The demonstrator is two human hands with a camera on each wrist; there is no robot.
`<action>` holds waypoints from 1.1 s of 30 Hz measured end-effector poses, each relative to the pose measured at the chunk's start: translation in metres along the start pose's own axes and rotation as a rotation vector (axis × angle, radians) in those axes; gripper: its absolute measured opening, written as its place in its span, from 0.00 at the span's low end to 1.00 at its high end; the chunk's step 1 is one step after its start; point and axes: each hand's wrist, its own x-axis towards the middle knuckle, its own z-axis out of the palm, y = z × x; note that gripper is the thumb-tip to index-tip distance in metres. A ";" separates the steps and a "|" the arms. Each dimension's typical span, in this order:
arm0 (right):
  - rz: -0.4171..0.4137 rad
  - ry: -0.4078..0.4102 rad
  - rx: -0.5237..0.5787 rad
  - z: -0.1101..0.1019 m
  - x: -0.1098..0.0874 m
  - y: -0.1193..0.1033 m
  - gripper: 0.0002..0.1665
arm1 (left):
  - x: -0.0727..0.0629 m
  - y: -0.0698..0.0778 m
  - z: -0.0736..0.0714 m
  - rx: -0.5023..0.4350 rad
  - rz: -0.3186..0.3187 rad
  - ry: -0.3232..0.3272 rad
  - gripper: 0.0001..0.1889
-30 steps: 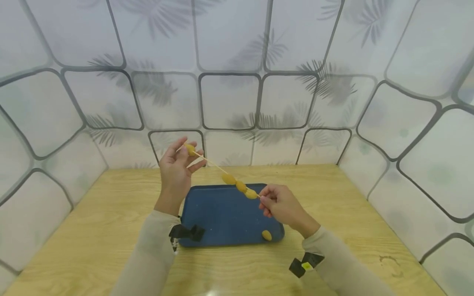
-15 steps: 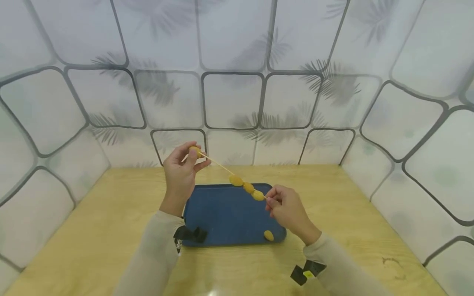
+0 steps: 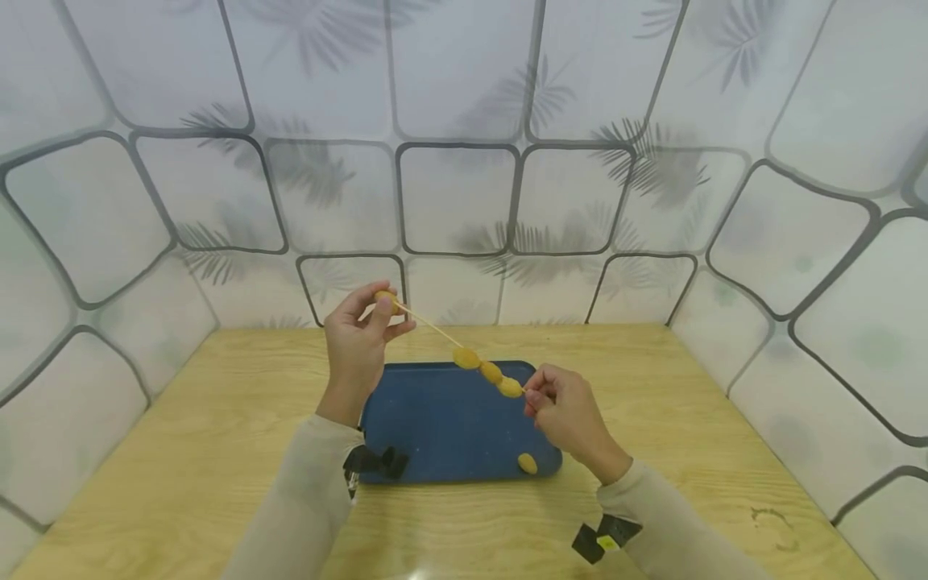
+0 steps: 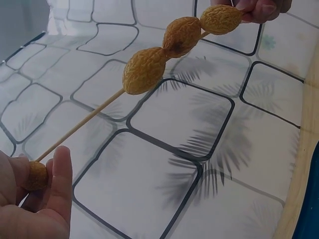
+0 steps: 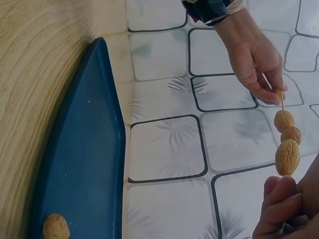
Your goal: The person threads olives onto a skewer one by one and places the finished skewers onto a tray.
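A thin wooden skewer (image 3: pixel 429 325) slants down from left to right above the tray, bearing three wrinkled golden-brown oval pieces (image 4: pixel 144 70) that resemble dried fruit. They sit close together near its lower right end. At the upper left end my left hand (image 3: pixel 357 342) pinches a similar oval piece (image 4: pixel 37 175) between thumb and fingers; the skewer's tip runs to this piece. My right hand (image 3: pixel 569 409) grips the lower end just past the bunched pieces, fingers curled round the stick. In the right wrist view, both hands and the pieces line up along the skewer.
A blue rectangular tray (image 3: pixel 449 427) lies on the light wooden table (image 3: pixel 239 419). One loose oval piece (image 3: pixel 527 463) rests in its front right corner. White patterned sheeting (image 3: pixel 457 193) encloses the table at the back and sides. Black wrist mounts (image 3: pixel 607 538) sit on both sleeves.
Both hands and the skewer have shifted slightly right and down in the head view. The left fingers have closed more around the end piece. The bunched pieces keep their spacing.
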 end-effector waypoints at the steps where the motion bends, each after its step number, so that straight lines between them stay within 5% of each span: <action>1: 0.000 0.001 0.000 0.000 0.000 0.000 0.13 | 0.000 0.000 0.000 0.011 -0.006 0.003 0.09; 17: -0.002 0.044 -0.024 0.005 0.001 -0.001 0.14 | -0.001 0.001 0.000 0.107 -0.040 0.046 0.10; 21: -0.051 0.043 -0.045 0.005 0.001 -0.001 0.14 | 0.000 0.000 -0.003 0.095 -0.091 0.037 0.09; 27: -0.171 -0.069 -0.047 0.004 0.007 -0.006 0.10 | 0.007 0.002 -0.014 -0.017 -0.195 0.057 0.09; 33: -0.053 -0.253 0.098 -0.007 0.016 -0.008 0.07 | 0.006 0.004 -0.020 -0.146 -0.202 0.005 0.11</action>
